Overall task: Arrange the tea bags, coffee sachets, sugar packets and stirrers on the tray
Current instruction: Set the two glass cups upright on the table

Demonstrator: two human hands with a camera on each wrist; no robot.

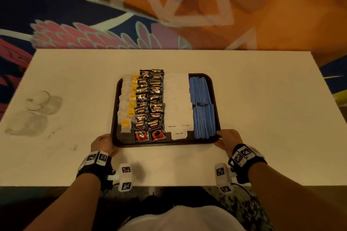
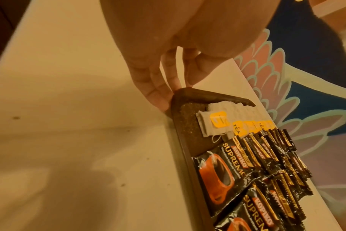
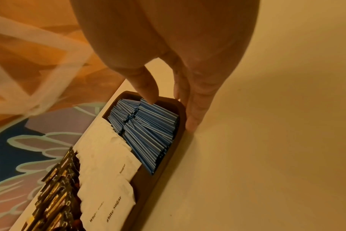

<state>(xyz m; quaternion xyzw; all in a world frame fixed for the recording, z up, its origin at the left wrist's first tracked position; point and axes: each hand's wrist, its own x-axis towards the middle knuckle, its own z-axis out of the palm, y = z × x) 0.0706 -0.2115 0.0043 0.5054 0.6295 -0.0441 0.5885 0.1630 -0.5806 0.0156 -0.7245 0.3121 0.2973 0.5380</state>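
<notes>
Head view: a dark tray (image 1: pixel 216 88) sits mid-tabletop (image 1: pixel 262 118), holding from left to right tea bags (image 1: pixel 126 108), coffee sachets (image 1: pixel 150 103), sugar packets (image 1: pixel 176 99) and blue stirrers (image 1: pixel 201 107). The left hand (image 1: pixel 102 143) holds the tray's near left corner, the right hand (image 1: pixel 228 139) its near right corner.

Left wrist view: straight fingers (image 2: pixel 158 92) press the outside of the tray's corner (image 2: pixel 190 92), thumb tip on the rim.

Right wrist view: fingers (image 3: pixel 196 109) lie along the tray's outer wall (image 3: pixel 182 109), thumb over the stirrers (image 3: pixel 148 126), near the rim.
</notes>
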